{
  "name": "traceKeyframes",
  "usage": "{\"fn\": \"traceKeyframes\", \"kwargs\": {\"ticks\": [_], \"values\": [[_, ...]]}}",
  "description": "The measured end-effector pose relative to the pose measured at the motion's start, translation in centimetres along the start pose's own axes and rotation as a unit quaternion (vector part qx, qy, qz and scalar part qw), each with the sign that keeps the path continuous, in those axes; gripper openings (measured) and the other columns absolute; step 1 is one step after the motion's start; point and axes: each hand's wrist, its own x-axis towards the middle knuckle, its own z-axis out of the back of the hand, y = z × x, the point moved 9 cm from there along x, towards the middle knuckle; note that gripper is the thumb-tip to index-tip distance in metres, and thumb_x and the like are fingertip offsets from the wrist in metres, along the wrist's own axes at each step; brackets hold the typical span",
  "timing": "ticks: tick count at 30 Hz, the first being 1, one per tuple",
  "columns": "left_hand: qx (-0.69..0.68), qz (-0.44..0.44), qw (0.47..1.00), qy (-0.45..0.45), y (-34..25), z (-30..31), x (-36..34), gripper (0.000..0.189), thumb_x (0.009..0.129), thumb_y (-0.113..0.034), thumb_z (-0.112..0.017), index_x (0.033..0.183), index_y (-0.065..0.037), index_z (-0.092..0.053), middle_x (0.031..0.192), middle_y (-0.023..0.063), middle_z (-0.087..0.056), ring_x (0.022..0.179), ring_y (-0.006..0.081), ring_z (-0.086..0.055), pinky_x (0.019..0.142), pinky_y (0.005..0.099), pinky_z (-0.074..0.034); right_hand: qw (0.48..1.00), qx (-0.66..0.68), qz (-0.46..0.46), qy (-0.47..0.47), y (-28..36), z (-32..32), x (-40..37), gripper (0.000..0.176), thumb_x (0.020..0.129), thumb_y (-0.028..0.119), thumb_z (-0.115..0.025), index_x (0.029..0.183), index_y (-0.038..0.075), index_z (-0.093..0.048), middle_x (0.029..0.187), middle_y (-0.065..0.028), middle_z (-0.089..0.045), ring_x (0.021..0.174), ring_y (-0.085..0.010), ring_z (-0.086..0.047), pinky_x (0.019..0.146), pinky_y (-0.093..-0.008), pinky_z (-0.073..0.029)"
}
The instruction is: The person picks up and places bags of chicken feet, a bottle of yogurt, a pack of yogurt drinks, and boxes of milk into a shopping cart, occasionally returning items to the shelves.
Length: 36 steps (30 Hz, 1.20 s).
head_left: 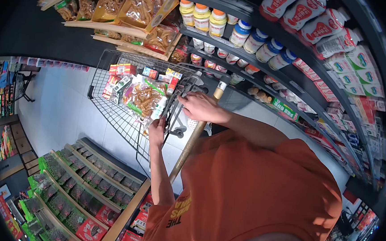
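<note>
My left hand (157,128) reaches over the rear of a wire shopping cart (117,126), its fingers closed at the lower end of a white bottle with green on it (159,107). Further right, my right hand (199,107) is curled over the cart's grey rear frame (173,107); its fingertips are partly hidden. Beside the bottle, in the cart, lies a clear bag of brown snack food (143,98). Around it are red boxes (122,69), a dark green-and-white box (120,89) and a yellow-and-red box (172,83). The cart's push handle (190,141) passes between my arms.
Shelves with yellow bottles (217,23), blue-capped jars (254,40) and red-and-white bottles (306,15) curve along the right. Bagged snacks (142,7) stand ahead of the cart. At lower left, a tiered display (79,186) holds green packs. Pale floor tiles (57,103) run left of the cart.
</note>
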Motion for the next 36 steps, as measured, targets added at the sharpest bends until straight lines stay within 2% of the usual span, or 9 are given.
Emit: {"fn": "traceKeyframes", "kwargs": {"ticks": [7,8,9,11,14,17,22,27,36], "values": [[-0.010,0.005,0.997,0.074,0.0,-2.0,-0.5,0.046,0.094,-0.037,-0.061,0.108,0.006,-0.068,0.090,0.0177,-0.072,0.076,0.0219,-0.066,0.073,0.0349,-0.051,0.999,-0.009,-0.023,0.027,-0.2,0.6,-1.2,0.043,0.083,0.019,-0.063,0.122,0.002,-0.059,0.089,-0.0184,-0.067,0.086,-0.0338,-0.068,0.077,-0.0449,-0.056],[0.012,0.022,0.995,0.093,-0.1,-2.0,-0.7,0.049,0.093,-0.041,-0.062,0.108,0.005,-0.068,0.093,0.0189,-0.072,0.079,0.0240,-0.066,0.076,0.0360,-0.051,1.000,-0.006,-0.024,0.007,0.2,1.3,-1.3,0.042,0.084,0.019,-0.063,0.122,0.002,-0.060,0.092,-0.0181,-0.068,0.085,-0.0340,-0.069,0.077,-0.0451,-0.056],[0.019,-0.014,0.996,0.085,2.0,-2.8,0.6,0.052,0.092,-0.045,-0.061,0.109,0.004,-0.067,0.100,0.0227,-0.071,0.090,0.0315,-0.068,0.083,0.0401,-0.050,0.995,0.000,-0.071,0.074,-0.4,0.5,-1.5,0.048,0.086,0.022,-0.064,0.131,0.006,-0.056,0.104,-0.0184,-0.065,0.093,-0.0369,-0.066,0.082,-0.0458,-0.054],[0.059,-0.017,0.995,0.085,2.7,-3.2,1.0,0.050,0.093,-0.043,-0.058,0.109,0.003,-0.068,0.089,0.0175,-0.070,0.080,0.0231,-0.065,0.075,0.0378,-0.049,0.995,0.026,-0.066,0.065,-0.4,1.0,-1.7,0.046,0.086,0.021,-0.065,0.130,0.006,-0.058,0.106,-0.0174,-0.066,0.093,-0.0370,-0.066,0.083,-0.0451,-0.055],[0.079,-0.012,0.994,0.078,1.9,-3.0,0.3,0.054,0.092,-0.048,-0.058,0.107,0.003,-0.067,0.087,0.0223,-0.069,0.078,0.0290,-0.068,0.077,0.0404,-0.050,0.996,0.013,-0.060,0.058,-0.4,0.8,-1.6,0.045,0.086,0.020,-0.065,0.129,0.008,-0.059,0.104,-0.0172,-0.066,0.092,-0.0367,-0.066,0.081,-0.0448,-0.054],[0.070,0.010,0.992,0.107,1.1,-2.9,-0.3,0.059,0.093,-0.051,-0.055,0.110,0.005,-0.066,0.108,0.0320,-0.066,0.111,0.0426,-0.062,0.096,0.0442,-0.046,0.997,0.011,-0.063,0.049,-0.1,0.7,-1.8,0.044,0.087,0.021,-0.065,0.129,0.009,-0.060,0.103,-0.0156,-0.066,0.092,-0.0361,-0.066,0.080,-0.0447,-0.054],[0.016,0.016,0.993,0.120,0.6,-2.6,-0.7,0.061,0.091,-0.054,-0.059,0.105,0.005,-0.066,0.094,0.0273,-0.069,0.098,0.0387,-0.066,0.090,0.0426,-0.047,0.993,-0.015,-0.100,0.067,0.1,1.1,-1.8,0.045,0.090,0.023,-0.062,0.133,0.012,-0.057,0.111,-0.0130,-0.067,0.097,-0.0345,-0.066,0.083,-0.0447,-0.055],[-0.006,-0.003,0.990,0.139,4.0,-3.9,0.9,0.059,0.092,-0.053,-0.058,0.107,0.004,-0.064,0.099,0.0266,-0.068,0.101,0.0372,-0.065,0.090,0.0418,-0.047,0.992,-0.029,-0.114,0.042,0.2,0.0,-2.2,0.047,0.089,0.024,-0.063,0.135,0.014,-0.056,0.111,-0.0117,-0.066,0.096,-0.0340,-0.066,0.083,-0.0439,-0.055],[0.000,-0.046,0.990,0.135,0.6,-1.9,-1.1,0.052,0.092,-0.046,-0.062,0.106,0.004,-0.062,0.100,0.0238,-0.069,0.099,0.0365,-0.066,0.088,0.0425,-0.048,0.986,-0.024,-0.159,0.044,1.0,-0.2,-2.7,0.047,0.088,0.025,-0.065,0.134,0.017,-0.057,0.114,-0.0107,-0.066,0.097,-0.0328,-0.067,0.080,-0.0419,-0.056]]}}
